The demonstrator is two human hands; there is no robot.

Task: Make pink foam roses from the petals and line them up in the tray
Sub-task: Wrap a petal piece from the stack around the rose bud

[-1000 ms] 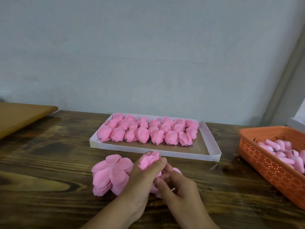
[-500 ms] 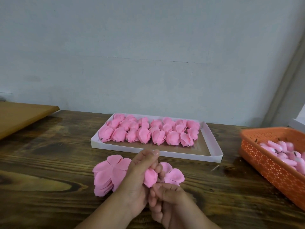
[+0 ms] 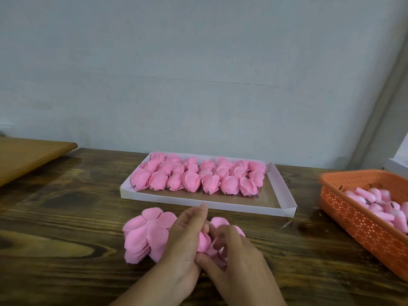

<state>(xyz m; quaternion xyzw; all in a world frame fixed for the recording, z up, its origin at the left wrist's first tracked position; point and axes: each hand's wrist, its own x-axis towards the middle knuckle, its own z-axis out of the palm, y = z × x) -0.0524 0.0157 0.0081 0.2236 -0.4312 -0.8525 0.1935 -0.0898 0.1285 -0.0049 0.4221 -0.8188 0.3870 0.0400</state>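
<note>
Hands meet low in the middle of your view, just in front of the tray. Your left hand [image 3: 187, 241] comes in from the lower left with its fingers curled round a half-made pink foam rose [image 3: 204, 240], fingertips pointing up toward the tray. Your right hand [image 3: 234, 257] comes from below, knuckles up, its fingers and thumb pinching the petals of that same rose from the right side. Both grips are narrow and closed on the flower.

Just left of your left hand, a stack of loose petals [image 3: 144, 237] lies fanned on the dark wooden table [image 3: 66, 217], partly hidden by that hand. Beyond your hands sits the white tray [image 3: 284, 195], with finished roses [image 3: 196, 175] lined in rows across its far part and bare brown floor along its near edge. At the right, an orange perforated basket [image 3: 362, 226] holds pink pieces with dark stems. A lighter wooden board [image 3: 28, 153] juts in at the far left. No writing can be read anywhere.
</note>
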